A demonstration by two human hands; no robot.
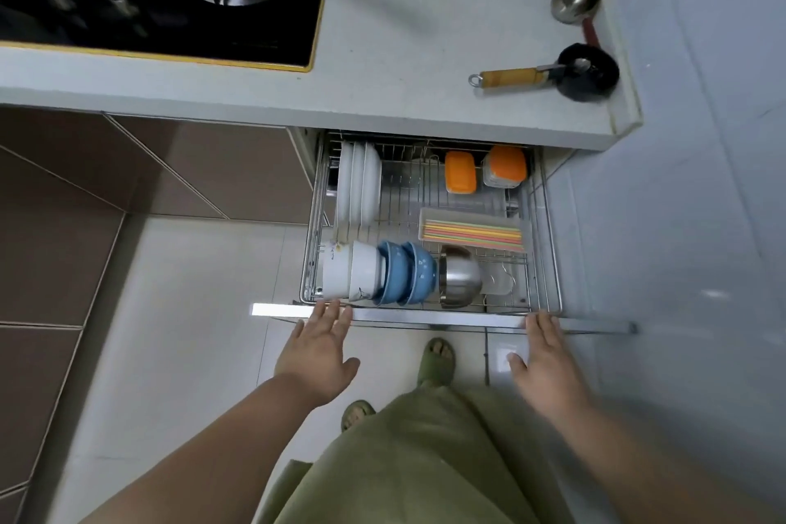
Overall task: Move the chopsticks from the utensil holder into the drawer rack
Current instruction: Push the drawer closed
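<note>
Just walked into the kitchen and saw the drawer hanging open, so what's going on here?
A person stands at the pulled-out drawer rack, both hands empty and open: the left hand and right hand have their fingertips at the drawer's front edge. A bundle of colourful chopsticks already lies in a white tray inside the rack, beside plates, bowls and orange-lidded containers.

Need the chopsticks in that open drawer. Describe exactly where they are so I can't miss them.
Look in the pulled-out wire drawer rack under the grey countertop. On its right side, behind the steel bowl, lies a shallow white tray. The bundle of thin multicoloured chopsticks in it is the only striped thing there.
</note>
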